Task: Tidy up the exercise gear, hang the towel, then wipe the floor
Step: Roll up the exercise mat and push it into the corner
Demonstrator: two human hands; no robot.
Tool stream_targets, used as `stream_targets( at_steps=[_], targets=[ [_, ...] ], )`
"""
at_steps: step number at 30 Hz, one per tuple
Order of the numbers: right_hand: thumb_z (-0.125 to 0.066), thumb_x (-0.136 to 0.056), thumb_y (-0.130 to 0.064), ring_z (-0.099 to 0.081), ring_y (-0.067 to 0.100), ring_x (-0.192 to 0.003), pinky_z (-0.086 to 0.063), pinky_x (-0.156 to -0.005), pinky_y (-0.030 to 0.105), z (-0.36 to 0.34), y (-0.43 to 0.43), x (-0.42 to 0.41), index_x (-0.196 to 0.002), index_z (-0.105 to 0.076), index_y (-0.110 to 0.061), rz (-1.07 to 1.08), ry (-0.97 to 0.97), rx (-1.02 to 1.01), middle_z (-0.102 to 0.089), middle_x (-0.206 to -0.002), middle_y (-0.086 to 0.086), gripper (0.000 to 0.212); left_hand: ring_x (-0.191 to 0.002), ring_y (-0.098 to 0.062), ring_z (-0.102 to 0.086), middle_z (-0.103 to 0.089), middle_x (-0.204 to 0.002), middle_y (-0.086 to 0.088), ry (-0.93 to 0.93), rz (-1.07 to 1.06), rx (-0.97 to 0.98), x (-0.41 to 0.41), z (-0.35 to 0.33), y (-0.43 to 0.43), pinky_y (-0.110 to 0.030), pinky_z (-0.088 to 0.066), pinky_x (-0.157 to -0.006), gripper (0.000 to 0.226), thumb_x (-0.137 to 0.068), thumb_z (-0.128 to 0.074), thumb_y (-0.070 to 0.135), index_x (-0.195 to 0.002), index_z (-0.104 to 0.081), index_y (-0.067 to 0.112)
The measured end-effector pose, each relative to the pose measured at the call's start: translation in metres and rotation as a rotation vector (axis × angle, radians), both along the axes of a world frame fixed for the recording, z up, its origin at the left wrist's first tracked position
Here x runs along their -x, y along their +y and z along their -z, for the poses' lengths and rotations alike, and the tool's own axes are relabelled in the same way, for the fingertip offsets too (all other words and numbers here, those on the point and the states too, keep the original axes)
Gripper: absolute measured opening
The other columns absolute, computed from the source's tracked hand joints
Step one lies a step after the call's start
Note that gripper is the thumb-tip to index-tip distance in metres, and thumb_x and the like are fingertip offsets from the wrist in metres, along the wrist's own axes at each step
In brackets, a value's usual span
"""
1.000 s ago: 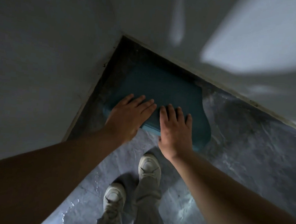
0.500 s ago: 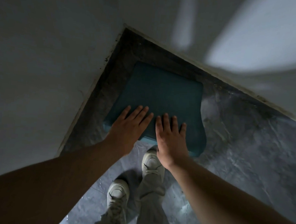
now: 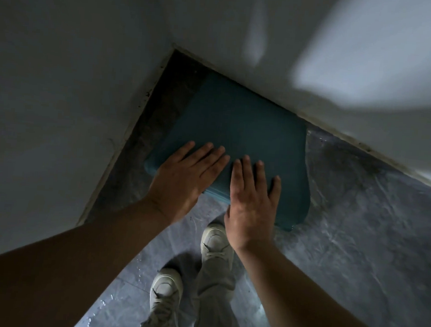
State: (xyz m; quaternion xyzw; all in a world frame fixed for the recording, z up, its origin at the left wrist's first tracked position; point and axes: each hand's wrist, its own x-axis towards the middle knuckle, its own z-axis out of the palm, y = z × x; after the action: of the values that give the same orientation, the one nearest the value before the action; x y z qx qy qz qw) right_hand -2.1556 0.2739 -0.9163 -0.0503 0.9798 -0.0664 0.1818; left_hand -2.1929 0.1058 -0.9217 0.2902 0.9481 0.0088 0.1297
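Observation:
A folded teal exercise mat [image 3: 240,124] lies flat on the floor in the corner where two walls meet. Its far edge touches the right-hand wall. My left hand [image 3: 182,179] rests palm down on the mat's near left part, fingers spread. My right hand [image 3: 253,207] lies flat beside it on the near edge, fingers apart. Neither hand grips the mat. The mat's near edge is partly hidden under both hands.
White walls [image 3: 61,88] close in on the left and at the back right. A dark strip of floor [image 3: 161,123] shows between the mat and the left wall. Glossy grey marble floor [image 3: 370,238] spreads to the right. My white sneakers [image 3: 216,242] stand just behind the mat.
The mat has slid deeper into the corner until its far edge meets the right-hand wall. Both hands stayed flat on it and moved forward with it.

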Motion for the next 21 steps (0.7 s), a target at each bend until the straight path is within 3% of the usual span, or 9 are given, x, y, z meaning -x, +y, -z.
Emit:
stream_targets(
  at_steps=[3, 7, 16, 21],
  targets=[
    [-0.065, -0.082, -0.006, -0.012, 0.035, -0.152, -0.013, -0.116, 0.065, 0.019, -0.008, -0.001, -0.157, -0.017, -0.01, -0.007, -0.07, 0.032, -0.016, -0.164, 0.012, 0.088, -0.151, -0.027, -0.018, -0.017, -0.166, -0.003, -0.045, -0.002, 0.173, -0.009, 0.019, -0.005, -0.05, -0.014, -0.121, 0.081, -0.086, -0.049, 0.02, -0.158, -0.011, 0.017],
    [-0.059, -0.09, -0.008, 0.008, 0.032, -0.152, -0.01, -0.116, 0.066, 0.041, -0.023, 0.005, -0.157, 0.009, -0.013, -0.144, -0.319, -0.023, 0.01, -0.165, 0.014, 0.096, -0.153, -0.029, -0.002, 0.004, -0.167, -0.006, -0.196, -0.105, 0.342, -0.031, 0.045, -0.01, -0.054, -0.009, -0.121, 0.1, -0.09, -0.064, 0.026, -0.156, 0.01, 0.015],
    [-0.06, -0.093, -0.014, -0.002, 0.028, -0.153, -0.022, -0.118, 0.056, 0.054, -0.028, -0.016, -0.158, 0.002, -0.02, -0.155, -0.614, 0.028, 0.009, -0.166, 0.009, 0.089, -0.153, -0.031, 0.003, 0.01, -0.166, -0.01, -0.465, -0.124, 0.379, -0.07, 0.059, -0.028, -0.052, -0.009, -0.123, 0.102, -0.085, -0.068, 0.023, -0.158, 0.004, 0.018],
    [-0.062, -0.093, -0.018, -0.015, 0.033, -0.15, -0.032, -0.114, 0.051, 0.055, -0.025, -0.023, -0.158, 0.001, -0.019, -0.125, -0.673, 0.015, 0.002, -0.166, 0.01, 0.09, -0.153, -0.027, 0.006, 0.012, -0.166, -0.01, -0.556, -0.137, 0.378, -0.079, 0.051, -0.043, -0.049, -0.006, -0.124, 0.086, -0.097, -0.054, 0.024, -0.158, 0.005, 0.016]
  ],
)
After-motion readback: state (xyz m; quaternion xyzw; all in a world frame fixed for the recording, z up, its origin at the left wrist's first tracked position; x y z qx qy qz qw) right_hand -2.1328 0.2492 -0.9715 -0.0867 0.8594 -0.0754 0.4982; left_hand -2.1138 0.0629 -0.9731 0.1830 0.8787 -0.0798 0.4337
